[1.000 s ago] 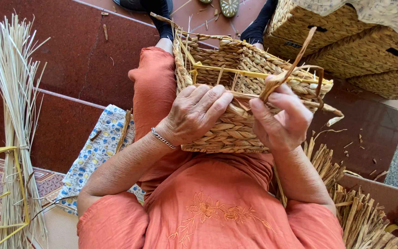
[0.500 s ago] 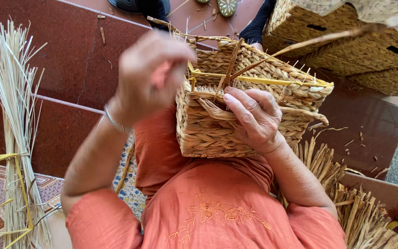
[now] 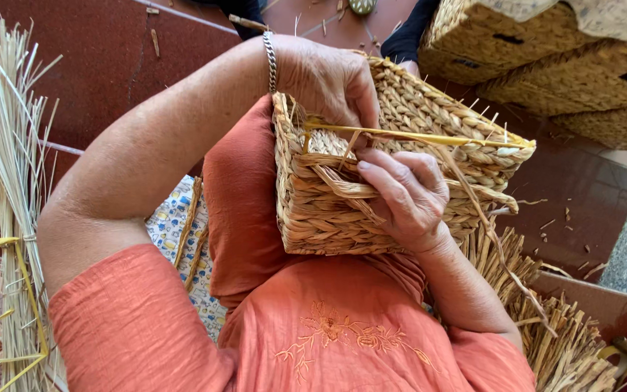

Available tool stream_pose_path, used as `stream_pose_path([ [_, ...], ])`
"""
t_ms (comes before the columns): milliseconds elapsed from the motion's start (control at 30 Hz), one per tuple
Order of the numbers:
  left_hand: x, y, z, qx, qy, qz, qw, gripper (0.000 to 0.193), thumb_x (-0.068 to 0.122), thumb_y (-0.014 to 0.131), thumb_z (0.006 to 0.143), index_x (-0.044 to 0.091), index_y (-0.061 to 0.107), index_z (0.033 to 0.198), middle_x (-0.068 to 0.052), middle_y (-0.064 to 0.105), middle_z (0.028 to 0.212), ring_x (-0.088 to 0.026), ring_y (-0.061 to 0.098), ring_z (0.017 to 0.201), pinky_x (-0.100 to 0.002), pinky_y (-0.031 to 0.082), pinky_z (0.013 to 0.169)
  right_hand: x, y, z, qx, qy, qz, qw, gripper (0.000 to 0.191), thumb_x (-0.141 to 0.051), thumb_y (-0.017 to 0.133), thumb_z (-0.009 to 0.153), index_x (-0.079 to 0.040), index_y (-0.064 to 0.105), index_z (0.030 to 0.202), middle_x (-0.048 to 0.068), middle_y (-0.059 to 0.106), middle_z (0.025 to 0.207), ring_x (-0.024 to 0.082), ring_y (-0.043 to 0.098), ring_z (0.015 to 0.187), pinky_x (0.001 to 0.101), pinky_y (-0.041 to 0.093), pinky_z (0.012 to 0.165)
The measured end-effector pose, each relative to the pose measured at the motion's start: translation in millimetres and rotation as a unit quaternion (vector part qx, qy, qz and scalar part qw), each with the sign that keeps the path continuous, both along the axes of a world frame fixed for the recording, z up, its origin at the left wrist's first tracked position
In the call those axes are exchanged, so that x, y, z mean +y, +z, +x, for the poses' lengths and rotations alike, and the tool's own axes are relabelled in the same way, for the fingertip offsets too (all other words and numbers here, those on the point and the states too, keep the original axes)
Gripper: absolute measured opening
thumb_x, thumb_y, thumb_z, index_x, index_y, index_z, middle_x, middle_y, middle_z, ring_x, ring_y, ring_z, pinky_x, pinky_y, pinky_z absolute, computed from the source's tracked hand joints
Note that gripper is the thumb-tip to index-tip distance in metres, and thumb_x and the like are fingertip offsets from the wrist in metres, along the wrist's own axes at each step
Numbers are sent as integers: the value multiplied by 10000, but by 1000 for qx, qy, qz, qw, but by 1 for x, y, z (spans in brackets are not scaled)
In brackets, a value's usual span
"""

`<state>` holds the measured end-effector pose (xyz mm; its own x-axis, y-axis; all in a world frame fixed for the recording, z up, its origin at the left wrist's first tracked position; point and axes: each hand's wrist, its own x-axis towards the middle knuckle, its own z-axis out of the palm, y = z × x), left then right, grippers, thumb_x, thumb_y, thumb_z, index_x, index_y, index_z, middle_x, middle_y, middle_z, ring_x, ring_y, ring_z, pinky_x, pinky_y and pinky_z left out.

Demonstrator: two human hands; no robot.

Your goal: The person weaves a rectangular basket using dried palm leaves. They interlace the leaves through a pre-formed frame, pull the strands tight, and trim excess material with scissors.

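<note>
Basket [image 3: 342, 210], half-woven, is resting on the lap; left hand [image 3: 328, 80], having swung back down, is pinching the rim, while right hand [image 3: 408, 196] is clamping a straw strand [image 3: 473, 203].

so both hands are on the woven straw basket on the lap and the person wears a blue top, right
Not quite: the top is orange, not blue, as the head view shows. The rest holds: the left hand and right hand are both on the rectangular woven straw basket resting on the lap.
</note>
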<state>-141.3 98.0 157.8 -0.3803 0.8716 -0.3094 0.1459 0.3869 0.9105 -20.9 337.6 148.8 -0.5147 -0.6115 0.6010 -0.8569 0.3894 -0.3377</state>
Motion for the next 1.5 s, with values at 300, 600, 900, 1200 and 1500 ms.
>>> stream_pose_path([
  [300, 6, -25, -4, -31, 87, -17, 996, 240, 176, 598, 903, 43, 759, 1020, -74, 798, 855, -135, 747, 721, -304, 604, 652, 6, 10, -2, -57, 60, -57, 995, 333, -126, 733, 829, -83, 584, 1123, 159, 641, 1089, 345, 660, 930, 442, 567, 826],
  [600, 16, -17, 0, -52, 114, -113, 986, 233, 138, 567, 912, 76, 756, 1034, -91, 768, 870, -167, 715, 712, -329, 593, 613, -4, 1, 3, -110, 1, -142, 984, 278, -58, 753, 1000, -32, 558, 1196, 144, 699, 1087, 254, 702, 925, 335, 574, 780],
  [900, -5, -36, -3, -77, 117, 46, 989, 185, 191, 714, 934, 49, 754, 1047, -64, 786, 904, -91, 728, 764, -271, 625, 709, -11, 7, 4, -38, -45, -61, 996, 231, 11, 800, 961, -61, 689, 1150, 82, 654, 1005, 243, 615, 840, 345, 502, 692],
  [1200, 0, -46, -8, 26, 304, -181, 935, 437, 350, 399, 1030, 59, 724, 1016, -91, 769, 691, -148, 748, 573, -320, 635, 574, -17, 13, 5, -32, -58, -41, 997, 223, -136, 838, 957, -81, 711, 1132, 79, 625, 971, 247, 574, 815, 381, 464, 710],
  [1500, -22, -18, -5, -55, 125, -112, 984, 649, 637, 545, 925, 39, 795, 956, -115, 805, 855, -180, 789, 771, -330, 640, 745, -16, 6, 7, -35, -68, -70, 995, 283, 44, 805, 929, -72, 661, 1143, 81, 610, 928, 239, 557, 779, 370, 448, 671],
])
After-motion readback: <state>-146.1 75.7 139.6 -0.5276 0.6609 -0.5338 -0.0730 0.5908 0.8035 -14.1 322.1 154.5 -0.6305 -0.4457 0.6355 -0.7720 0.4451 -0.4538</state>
